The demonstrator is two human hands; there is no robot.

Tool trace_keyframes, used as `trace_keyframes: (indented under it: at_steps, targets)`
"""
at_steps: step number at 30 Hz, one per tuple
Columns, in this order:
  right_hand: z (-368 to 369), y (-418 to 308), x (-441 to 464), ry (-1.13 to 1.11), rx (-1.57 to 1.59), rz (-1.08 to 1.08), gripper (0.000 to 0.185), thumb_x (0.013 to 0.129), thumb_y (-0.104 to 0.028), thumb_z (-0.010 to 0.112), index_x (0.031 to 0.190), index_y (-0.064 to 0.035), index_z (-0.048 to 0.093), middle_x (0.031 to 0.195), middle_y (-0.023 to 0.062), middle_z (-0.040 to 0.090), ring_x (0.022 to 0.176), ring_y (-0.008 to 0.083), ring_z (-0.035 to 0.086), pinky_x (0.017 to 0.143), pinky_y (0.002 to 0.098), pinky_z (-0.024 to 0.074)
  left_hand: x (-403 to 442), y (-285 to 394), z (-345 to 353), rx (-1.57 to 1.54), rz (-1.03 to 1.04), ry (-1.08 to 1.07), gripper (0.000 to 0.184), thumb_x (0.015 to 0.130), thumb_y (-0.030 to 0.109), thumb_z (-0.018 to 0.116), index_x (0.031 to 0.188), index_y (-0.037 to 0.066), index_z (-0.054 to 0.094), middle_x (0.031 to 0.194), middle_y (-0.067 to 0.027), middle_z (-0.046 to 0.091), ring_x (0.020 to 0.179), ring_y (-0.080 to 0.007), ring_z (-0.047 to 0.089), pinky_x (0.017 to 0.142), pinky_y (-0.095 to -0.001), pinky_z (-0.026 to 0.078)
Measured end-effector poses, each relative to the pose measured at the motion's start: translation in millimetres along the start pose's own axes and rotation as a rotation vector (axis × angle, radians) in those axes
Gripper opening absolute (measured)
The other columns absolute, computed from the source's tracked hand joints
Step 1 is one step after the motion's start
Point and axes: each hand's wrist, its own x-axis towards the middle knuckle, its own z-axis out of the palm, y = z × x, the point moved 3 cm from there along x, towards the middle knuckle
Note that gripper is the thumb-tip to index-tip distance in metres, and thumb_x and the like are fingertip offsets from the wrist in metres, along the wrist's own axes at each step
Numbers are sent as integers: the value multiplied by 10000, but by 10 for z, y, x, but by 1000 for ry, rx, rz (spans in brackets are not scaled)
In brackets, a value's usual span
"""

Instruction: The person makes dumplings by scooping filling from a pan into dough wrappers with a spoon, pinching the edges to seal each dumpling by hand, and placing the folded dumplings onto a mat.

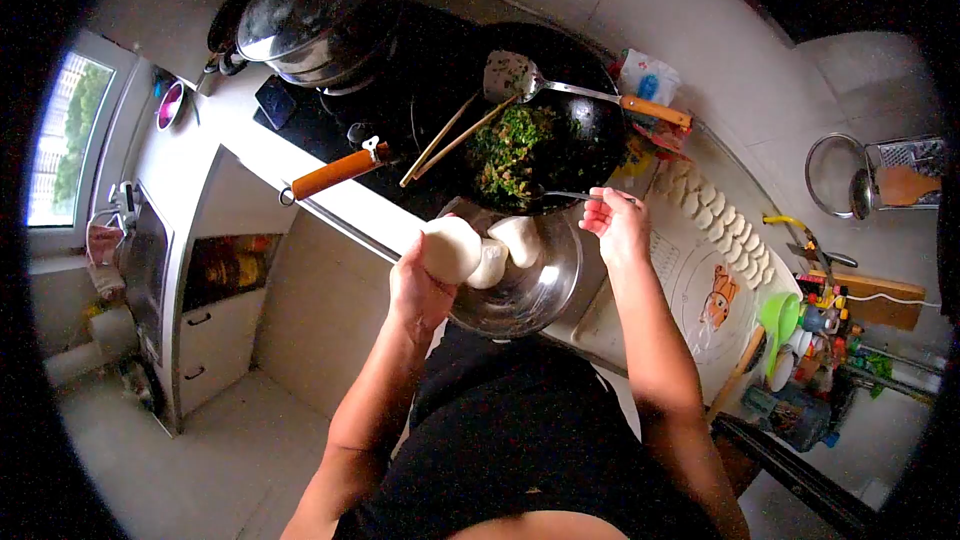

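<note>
A round, flat dough wrapper [452, 250] lies in my left hand [418, 285], its fingers around the edge. My right hand [618, 225] grips the handle of a spoon [572, 195], whose far end reaches into the green chopped filling [512, 155]. That filling sits in a black wok [585, 140], with a spatula [518, 77] and chopsticks [440, 143] resting there too. Below the wok, a metal bowl [545, 290] holds pieces of white dough [516, 238]. Rows of folded dumplings [718, 223] lie on the counter to the right.
At the upper left stands a lidded steel pot [315, 35]. A wooden handle [335, 173] juts over the counter's front edge. A green scoop [780, 325], a rolling pin [737, 372] and small bottles [825, 315] are at the right. The sink [150, 260] is far left.
</note>
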Motion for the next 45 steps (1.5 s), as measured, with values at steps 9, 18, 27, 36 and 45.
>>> trace_keyframes:
  at_steps: [9, 18, 27, 36, 45]
  targets:
    - [-168, -12, 19, -20, 131, 11, 236, 872, -203, 498, 892, 15, 584, 677, 113, 601, 541, 184, 576, 506, 335, 532, 87, 158, 416, 127, 193, -92, 443, 905, 357, 374, 1202, 42, 466, 1150, -110, 537, 1061, -263, 511, 913, -397, 403]
    - [-112, -84, -26, -126, 247, 14, 244, 870, -226, 516, 900, 5, 590, 673, 105, 608, 539, 189, 576, 518, 343, 529, 251, 148, 569, 48, 190, -22, 460, 904, 402, 356, 1170, 51, 491, 1143, -121, 535, 1058, -281, 510, 919, -420, 398]
    - [353, -406, -862, -203, -701, -1063, 231, 810, 30, 527, 1036, 42, 572, 808, 110, 587, 718, 198, 576, 650, 285, 487, 706, -174, 1188, -199, 51, -141, 467, 917, 405, 319, 1108, 21, 503, 1074, -143, 559, 998, -289, 527, 932, -431, 385]
    - [295, -302, -1115, -395, -1159, -1603, 361, 660, 45, 633, 1017, 50, 579, 880, 132, 534, 765, 273, 548, 669, 339, 481, 490, -92, 1302, -263, -92, -224, 506, 926, 420, 296, 1086, -26, 473, 1068, -156, 555, 1013, -281, 526, 911, -375, 409]
    - [334, -553, -1247, -269, -782, -1177, 215, 772, 26, 552, 979, 56, 600, 792, 138, 571, 715, 231, 563, 649, 305, 481, 502, -34, 1058, -340, -32, -261, 531, 926, 417, 284, 1137, -37, 463, 1136, -178, 526, 1070, -306, 496, 959, -414, 370]
